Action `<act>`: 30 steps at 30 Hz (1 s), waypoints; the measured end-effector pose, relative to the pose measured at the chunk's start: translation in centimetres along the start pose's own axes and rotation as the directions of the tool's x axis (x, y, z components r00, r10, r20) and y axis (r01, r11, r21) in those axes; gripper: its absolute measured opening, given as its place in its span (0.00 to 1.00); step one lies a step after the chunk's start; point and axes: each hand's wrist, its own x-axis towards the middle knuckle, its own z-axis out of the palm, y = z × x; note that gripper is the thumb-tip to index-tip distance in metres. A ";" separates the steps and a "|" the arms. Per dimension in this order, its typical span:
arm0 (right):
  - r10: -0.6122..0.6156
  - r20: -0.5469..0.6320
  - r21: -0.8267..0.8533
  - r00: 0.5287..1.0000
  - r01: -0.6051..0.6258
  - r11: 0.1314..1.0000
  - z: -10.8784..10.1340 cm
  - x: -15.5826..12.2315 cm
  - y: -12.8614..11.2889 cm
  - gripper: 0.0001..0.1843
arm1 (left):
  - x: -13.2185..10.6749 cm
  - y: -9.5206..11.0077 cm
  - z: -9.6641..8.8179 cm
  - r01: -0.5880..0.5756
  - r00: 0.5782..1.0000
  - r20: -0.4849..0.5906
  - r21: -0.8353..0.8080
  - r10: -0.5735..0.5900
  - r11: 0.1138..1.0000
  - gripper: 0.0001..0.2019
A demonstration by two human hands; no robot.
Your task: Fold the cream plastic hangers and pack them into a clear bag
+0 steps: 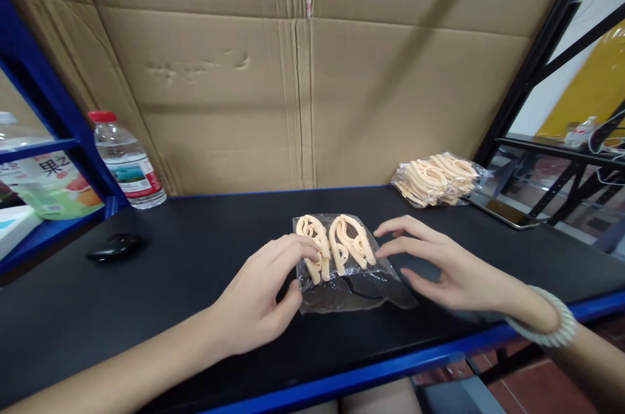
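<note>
A clear plastic bag (342, 297) lies flat on the black tabletop in front of me. Inside it are cream-coloured curved pieces (347, 241) with cut-out scrolls, set in two side-by-side groups. My left hand (266, 290) rests at the bag's left side, its fingertips touching the left group and its thumb apart from the fingers. On the other side my right hand (439, 264) hovers by the bag's right edge, fingers spread, with nothing in its grasp. Whether its fingertips touch the plastic I cannot tell.
Similar bagged pieces (434, 179) are piled at the back right, beside a phone (505, 211). A black mouse (116, 247) and a red-capped water bottle (129, 163) stand on the left. Cardboard (219, 88) walls off the back of the table.
</note>
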 end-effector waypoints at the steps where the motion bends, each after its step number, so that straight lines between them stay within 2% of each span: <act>1: 0.046 0.073 0.030 0.996 -0.048 0.998 -0.5 -0.6 0.6 0.19 | 0.2 0.0 -0.5 -0.009 0.999 0.034 -0.030 0.010 1.000 0.18; 4: 0.149 0.245 0.074 0.958 -0.172 0.982 -0.8 -2.6 1.9 0.21 | 0.3 0.2 -1.5 0.003 0.976 0.219 -0.053 0.009 0.999 0.21; 7: 0.179 0.319 0.161 0.931 -0.239 0.958 -0.3 -3.8 2.3 0.24 | 0.0 0.5 -1.4 0.071 0.942 0.328 0.001 -0.067 0.998 0.20; 10: 0.165 0.363 0.257 0.917 -0.268 0.928 0.2 -4.2 2.3 0.32 | -0.5 0.3 -0.5 0.148 0.944 0.298 0.010 -0.144 0.989 0.14; 12: 0.182 0.356 0.278 0.917 -0.289 0.916 0.5 -3.9 2.2 0.32 | -0.6 0.0 0.1 0.160 0.954 0.260 -0.025 -0.148 0.987 0.06; 15: 0.253 0.242 0.316 0.937 -0.323 0.892 1.0 -2.9 2.0 0.12 | -0.7 -0.5 0.6 0.159 0.971 0.198 -0.115 -0.134 0.981 0.04; 16: 0.277 0.191 0.346 0.942 -0.329 0.879 1.3 -2.5 2.0 0.08 | -0.7 -0.6 0.7 0.176 0.972 0.180 -0.145 -0.149 0.974 0.05; 17: 0.306 0.147 0.383 0.940 -0.340 0.859 1.5 -2.0 2.0 0.09 | -0.7 -0.6 0.8 0.206 0.970 0.167 -0.172 -0.177 0.963 0.06; 20: 0.434 0.102 0.493 0.895 -0.425 0.759 2.3 -0.8 2.3 0.11 | -0.5 -0.7 1.0 0.326 0.942 0.163 -0.247 -0.292 0.913 0.07; 22: 0.499 0.140 0.539 0.855 -0.489 0.686 2.9 -0.2 2.8 0.11 | -0.4 -1.0 1.2 0.394 0.918 0.178 -0.319 -0.354 0.862 0.06; 24: 0.518 0.182 0.555 0.836 -0.522 0.648 3.5 0.3 3.3 0.10 | -0.4 -1.3 1.4 0.453 0.891 0.194 -0.382 -0.410 0.805 0.05; 27: 0.538 0.210 0.524 0.816 -0.559 0.643 4.2 0.7 3.9 0.08 | -0.4 -1.9 1.7 0.524 0.850 0.204 -0.421 -0.486 0.740 0.04; 30: 0.551 0.199 0.476 0.810 -0.571 0.669 4.6 0.8 4.1 0.06 | -0.5 -2.3 1.9 0.545 0.838 0.200 -0.373 -0.508 0.751 0.03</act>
